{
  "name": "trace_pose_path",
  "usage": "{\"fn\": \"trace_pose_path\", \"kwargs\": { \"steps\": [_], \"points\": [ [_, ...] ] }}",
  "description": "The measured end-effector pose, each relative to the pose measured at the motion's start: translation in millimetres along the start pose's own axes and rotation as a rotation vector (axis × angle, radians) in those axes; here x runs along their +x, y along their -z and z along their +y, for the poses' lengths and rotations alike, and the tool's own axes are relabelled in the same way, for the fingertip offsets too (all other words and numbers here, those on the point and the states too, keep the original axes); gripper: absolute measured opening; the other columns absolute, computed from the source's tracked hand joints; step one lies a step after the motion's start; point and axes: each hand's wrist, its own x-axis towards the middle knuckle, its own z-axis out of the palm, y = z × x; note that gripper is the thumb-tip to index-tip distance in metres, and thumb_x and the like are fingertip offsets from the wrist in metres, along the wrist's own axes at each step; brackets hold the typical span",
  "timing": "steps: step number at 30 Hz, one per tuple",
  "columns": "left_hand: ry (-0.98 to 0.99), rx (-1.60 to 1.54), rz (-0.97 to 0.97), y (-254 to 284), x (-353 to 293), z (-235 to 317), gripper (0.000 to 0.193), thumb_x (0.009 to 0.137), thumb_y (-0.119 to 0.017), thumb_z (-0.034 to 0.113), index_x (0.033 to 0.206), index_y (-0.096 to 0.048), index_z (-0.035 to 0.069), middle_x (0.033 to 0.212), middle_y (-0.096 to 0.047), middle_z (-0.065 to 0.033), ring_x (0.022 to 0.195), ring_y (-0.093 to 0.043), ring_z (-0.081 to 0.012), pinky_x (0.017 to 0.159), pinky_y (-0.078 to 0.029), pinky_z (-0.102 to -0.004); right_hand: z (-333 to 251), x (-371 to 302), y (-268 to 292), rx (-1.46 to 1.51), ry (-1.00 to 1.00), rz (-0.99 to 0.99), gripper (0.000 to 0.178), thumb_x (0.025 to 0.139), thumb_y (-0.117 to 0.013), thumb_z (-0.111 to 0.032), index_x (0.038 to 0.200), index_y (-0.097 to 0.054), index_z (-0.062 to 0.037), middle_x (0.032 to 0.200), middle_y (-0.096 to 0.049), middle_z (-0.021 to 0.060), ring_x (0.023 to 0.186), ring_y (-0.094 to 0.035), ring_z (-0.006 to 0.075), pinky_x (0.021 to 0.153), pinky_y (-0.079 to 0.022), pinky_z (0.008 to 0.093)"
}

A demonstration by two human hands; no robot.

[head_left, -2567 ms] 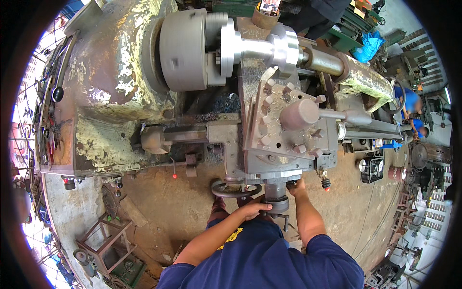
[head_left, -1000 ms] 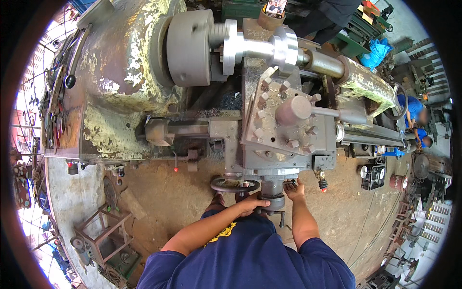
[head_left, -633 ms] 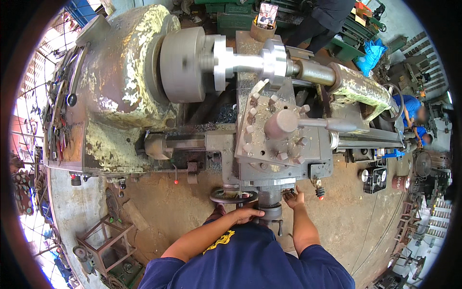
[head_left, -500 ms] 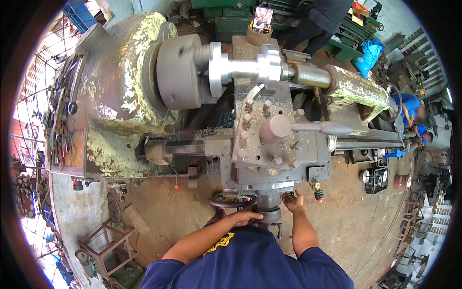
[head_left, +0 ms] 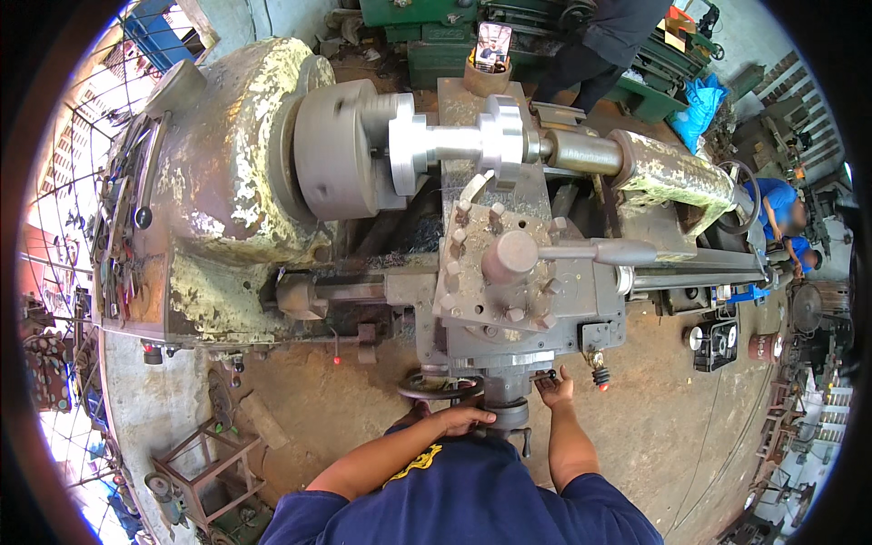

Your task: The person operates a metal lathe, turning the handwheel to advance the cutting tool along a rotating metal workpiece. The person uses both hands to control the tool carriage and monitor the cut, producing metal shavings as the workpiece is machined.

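A bright turned metal workpiece (head_left: 454, 143) with a wide flange at each end sits between the grey lathe chuck (head_left: 338, 153) and the tailstock centre (head_left: 545, 147). In front of it stands the square tool post (head_left: 495, 304), with a long clamping handle (head_left: 599, 252) pointing right. My left hand (head_left: 465, 419) is closed on the round dial collar (head_left: 509, 415) below the cross slide, its thumb on top and most fingers hidden. My right hand (head_left: 556, 391) has its fingers apart beside a small black-knobbed lever (head_left: 547, 374), its thumb raised; whether it touches the lever is unclear.
Left of the collar is a carriage handwheel (head_left: 440, 385), and a crank handle (head_left: 527, 442) hangs beneath. Hand tools (head_left: 118, 236) lie on the headstock. A metal frame stand (head_left: 207, 472) is on the floor at left. One person (head_left: 609, 41) stands behind the lathe; others work far right.
The whole view has shifted slightly, so the machine sits a little lower in it. The chuck's visible holes differ, so it has turned. Both hands stay at the same spots.
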Motion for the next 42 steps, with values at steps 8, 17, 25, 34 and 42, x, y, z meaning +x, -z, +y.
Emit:
{"fn": "trace_pose_path", "kwargs": {
  "steps": [8, 17, 25, 34, 42],
  "points": [
    [0.386, -0.049, 0.098, 19.2, 8.8, -14.0, 0.078, 0.082, -0.077, 0.021, 0.147, -0.037, 0.003, 0.14, -0.052, -0.0101, 0.133, -0.044, -0.0267, 0.114, -0.03, -0.0438, -0.6, 17.6, 10.3, 0.033, -0.041, -0.042, 0.048, 0.091, -0.064, -0.044, 0.111, -0.049, -0.0028, 0.106, -0.059, 0.0193, 0.097, -0.061, 0.0371, 0.095, -0.049, 0.0524],
    [0.024, 0.073, 0.027, 4.3, 4.3, -10.6, 0.07, 0.083, -0.076, 0.028, 0.14, -0.046, 0.002, 0.131, -0.061, -0.012, 0.123, -0.055, -0.0253, 0.107, -0.04, -0.0397, -0.3, 12.2, 1.5, 0.026, -0.035, -0.005, 0.044, 0.089, -0.068, -0.038, 0.1, -0.047, -0.001, 0.099, -0.059, 0.018, 0.093, -0.062, 0.0355, 0.091, -0.053, 0.0522],
    [-0.047, 0.036, 0.082, -9.3, -0.7, -3.1, 0.081, 0.081, -0.078, 0.02, 0.147, -0.033, 0.005, 0.138, -0.054, -0.0115, 0.124, -0.053, -0.0253, 0.106, -0.041, -0.0403, 0.6, 8.4, 0.5, -0.005, -0.017, 0.016, 0.044, 0.09, -0.065, -0.04, 0.103, -0.048, -0.0009, 0.101, -0.058, 0.0163, 0.094, -0.06, 0.0325, 0.096, -0.048, 0.0504],
    [-0.119, 0.003, 0.079, -4.5, 1.4, -11.1, 0.08, 0.083, -0.076, 0.015, 0.148, -0.031, 0.006, 0.138, -0.053, -0.0097, 0.123, -0.053, -0.0235, 0.105, -0.044, -0.04, -2.0, 10.1, 1.6, -0.042, -0.048, -0.016, 0.039, 0.091, -0.064, -0.041, 0.095, -0.052, -0.004, 0.099, -0.062, 0.0166, 0.095, -0.062, 0.0328, 0.092, -0.049, 0.0509],
    [-0.073, -0.053, 0.041, -8.7, 1.7, -8.1, 0.091, 0.078, -0.079, 0.019, 0.15, -0.027, 0.001, 0.142, -0.048, -0.0125, 0.131, -0.046, -0.0263, 0.112, -0.032, -0.0413, -1.8, 4.0, -1.1, -0.078, -0.027, -0.003, 0.048, 0.091, -0.063, -0.04, 0.112, -0.049, 0.0006, 0.108, -0.059, 0.0177, 0.101, -0.06, 0.0332, 0.096, -0.047, 0.0514]
  ]
}}
